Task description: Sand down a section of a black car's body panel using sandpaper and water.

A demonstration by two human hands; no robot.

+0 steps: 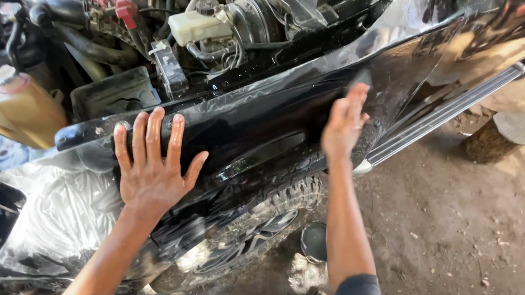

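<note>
In the head view, the left hand [152,167] lies flat and spread on the wet black fender [265,113] near its front end, just below the fender's upper edge, palm down with the fingers released and grasping nothing. The right hand [344,124] presses against the fender further back, above the wheel arch, its fingers laid over a small dark pad [362,79] held flat to the panel at the fingertips. Below the fender sits the knobby tyre [250,221], beside it a small round tin [314,241] on the dirt floor, a wooden stump [502,136] stands well apart, and the open engine bay [203,24] lies beyond the fender's upper edge.
</note>
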